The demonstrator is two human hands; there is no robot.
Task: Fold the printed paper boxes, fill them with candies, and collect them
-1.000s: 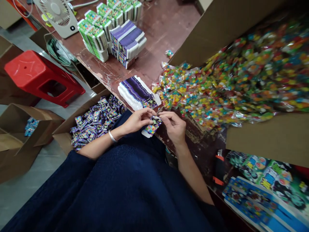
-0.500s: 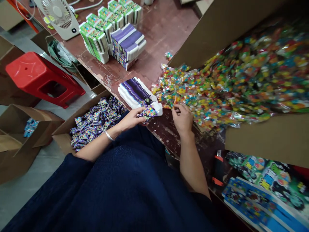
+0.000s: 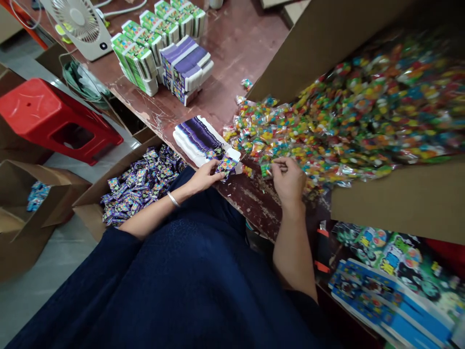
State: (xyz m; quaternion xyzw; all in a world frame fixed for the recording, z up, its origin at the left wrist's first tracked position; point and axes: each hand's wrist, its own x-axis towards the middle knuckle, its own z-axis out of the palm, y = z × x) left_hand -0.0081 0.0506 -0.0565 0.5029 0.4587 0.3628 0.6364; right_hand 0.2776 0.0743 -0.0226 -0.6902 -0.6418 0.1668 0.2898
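Hands at the near edge of the table [image 3: 240, 43], both forearms bare, lap in dark blue cloth below.

Left hand [image 3: 204, 177]: grip closed on a small purple carton [image 3: 227, 166], held at the table's edge. The carton sits right at the near end of a stack of flat purple carton blanks [image 3: 196, 135]; contact between the two cannot be told. Silver bangle [image 3: 173, 198] on the left wrist.

Right hand [image 3: 289, 182]: grip pinched shut, thumb and fingertips on a green candy packet [image 3: 266, 170] at the near fringe of the pile of candy packets [image 3: 327, 121]. Hand lies to the right of the carton, apart from it.

Pile: clear wrappers, mixed colours, spilling onto the table out of a large cardboard box [image 3: 327, 43] lying on its side. One stray packet [image 3: 247, 83] lies apart from the pile, further back.

Far end of the table: rows of green cartons [image 3: 140, 53] standing on edge, purple cartons [image 3: 187, 65] just beside them, a white desk fan [image 3: 78, 22] at the corner.

Floor, left of the lap: open cardboard box of filled purple cartons [image 3: 136, 182], close under the table edge. Red plastic stool [image 3: 54, 118] behind it. Second brown box [image 3: 22, 228] further left, a few blue packs [image 3: 34, 196] inside.

Lower right: printed sheets [image 3: 385, 291], blue and green.
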